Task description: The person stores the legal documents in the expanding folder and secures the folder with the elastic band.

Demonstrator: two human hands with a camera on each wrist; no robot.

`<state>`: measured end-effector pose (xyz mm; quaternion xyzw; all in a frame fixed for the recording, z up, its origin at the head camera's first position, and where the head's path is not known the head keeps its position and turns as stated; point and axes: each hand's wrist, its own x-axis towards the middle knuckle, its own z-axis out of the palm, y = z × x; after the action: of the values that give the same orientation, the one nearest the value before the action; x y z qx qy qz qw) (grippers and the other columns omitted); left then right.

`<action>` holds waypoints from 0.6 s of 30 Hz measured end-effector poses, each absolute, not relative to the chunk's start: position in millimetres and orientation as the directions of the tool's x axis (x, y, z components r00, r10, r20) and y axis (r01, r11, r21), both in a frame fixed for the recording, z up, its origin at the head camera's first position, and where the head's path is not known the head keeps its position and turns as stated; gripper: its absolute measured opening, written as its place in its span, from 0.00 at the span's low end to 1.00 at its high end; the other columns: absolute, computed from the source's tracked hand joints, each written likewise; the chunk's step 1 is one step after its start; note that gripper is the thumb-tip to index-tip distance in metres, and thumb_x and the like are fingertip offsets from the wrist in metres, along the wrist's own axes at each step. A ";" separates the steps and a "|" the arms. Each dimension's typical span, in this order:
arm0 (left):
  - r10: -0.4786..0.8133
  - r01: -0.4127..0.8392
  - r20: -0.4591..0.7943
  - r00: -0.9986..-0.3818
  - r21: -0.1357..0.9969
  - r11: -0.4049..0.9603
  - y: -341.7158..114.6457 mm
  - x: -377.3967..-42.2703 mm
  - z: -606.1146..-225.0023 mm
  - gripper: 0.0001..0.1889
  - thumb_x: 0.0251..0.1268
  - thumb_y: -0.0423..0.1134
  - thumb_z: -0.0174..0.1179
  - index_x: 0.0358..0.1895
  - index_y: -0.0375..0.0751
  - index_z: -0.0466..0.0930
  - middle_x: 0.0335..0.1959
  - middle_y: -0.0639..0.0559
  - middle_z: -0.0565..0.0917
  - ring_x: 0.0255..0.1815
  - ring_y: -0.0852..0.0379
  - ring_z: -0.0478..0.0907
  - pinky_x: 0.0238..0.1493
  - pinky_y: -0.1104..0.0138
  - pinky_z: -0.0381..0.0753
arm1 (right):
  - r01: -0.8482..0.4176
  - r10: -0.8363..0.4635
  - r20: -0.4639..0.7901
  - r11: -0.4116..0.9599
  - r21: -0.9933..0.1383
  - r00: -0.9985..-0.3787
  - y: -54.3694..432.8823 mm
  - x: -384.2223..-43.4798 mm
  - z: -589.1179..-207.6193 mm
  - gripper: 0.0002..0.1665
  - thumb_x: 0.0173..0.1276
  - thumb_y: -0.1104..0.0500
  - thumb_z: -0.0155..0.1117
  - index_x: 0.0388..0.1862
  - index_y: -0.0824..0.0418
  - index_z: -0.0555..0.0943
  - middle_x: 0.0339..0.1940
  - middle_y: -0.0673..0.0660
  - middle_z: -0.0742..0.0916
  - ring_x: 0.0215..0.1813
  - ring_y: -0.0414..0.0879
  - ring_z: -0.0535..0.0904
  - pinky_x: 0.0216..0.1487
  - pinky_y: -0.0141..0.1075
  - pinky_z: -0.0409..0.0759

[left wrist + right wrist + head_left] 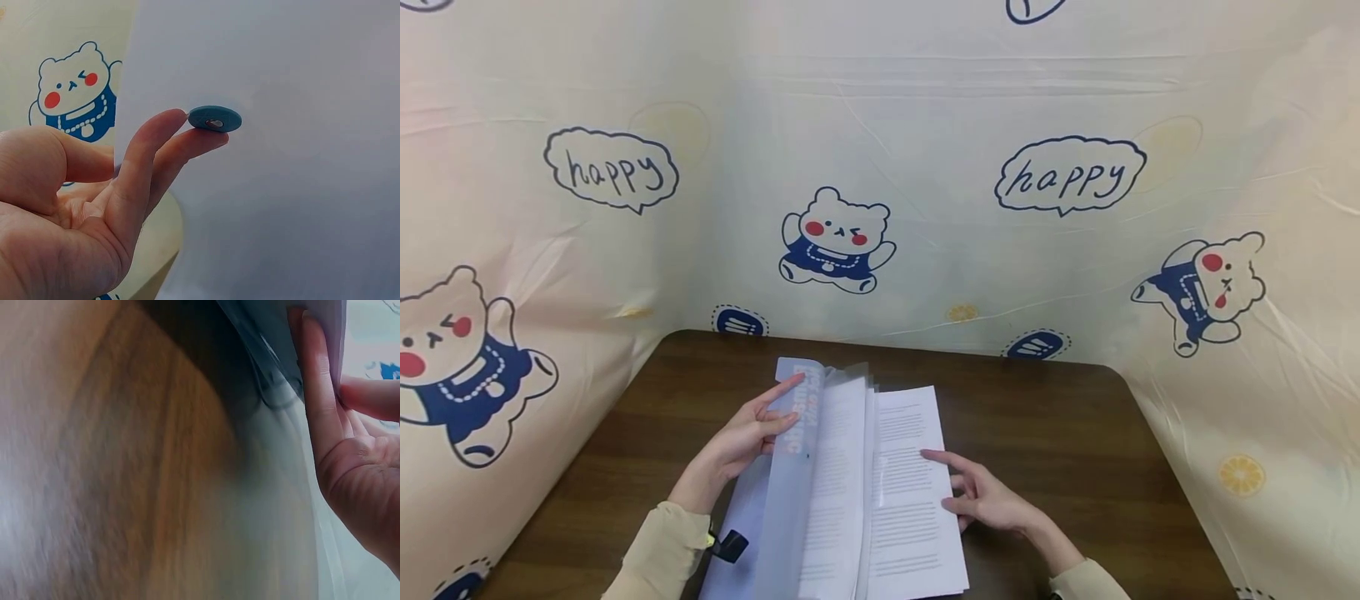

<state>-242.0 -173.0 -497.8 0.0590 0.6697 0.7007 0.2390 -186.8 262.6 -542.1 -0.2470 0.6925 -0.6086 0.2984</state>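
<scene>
A light blue folder (786,500) stands open on the table, its raised cover marked with pale lettering. My left hand (741,442) grips that cover between thumb and fingers. In the left wrist view, the left hand's (106,206) fingertips touch a teal oval disc (214,119) with a small hole, against the pale cover. Printed pages (842,467) are gathered inside, some in clear plastic sleeves. My right hand (985,497) pinches the right edge of the rightmost printed sheets (910,492). The right wrist view shows my right hand (350,437) with fingers and thumb on opposite sides of these sheets.
A dark brown wooden table (1060,433) lies under the folder. Around its back and sides hangs a pale curtain (925,108) printed with bears and "happy" bubbles. A black strap (728,546) sticks out at my left cuff, over the folder.
</scene>
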 end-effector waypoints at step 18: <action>0.438 -0.256 -0.231 -0.869 0.967 0.001 -161.8 -238.8 -497.9 0.40 0.86 0.38 0.59 0.92 0.54 0.50 0.18 0.62 0.71 0.19 0.64 0.73 0.31 0.75 0.79 | -0.005 -0.732 -0.106 0.148 -0.989 -0.673 214.4 -187.7 -544.0 0.48 0.78 0.74 0.60 0.92 0.62 0.55 0.62 0.79 0.88 0.39 0.35 0.91 0.38 0.27 0.88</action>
<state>-238.8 -161.8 -497.9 0.0687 0.6632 0.7033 0.2467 -187.7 214.4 -544.0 -0.2658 0.6937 -0.5961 0.3047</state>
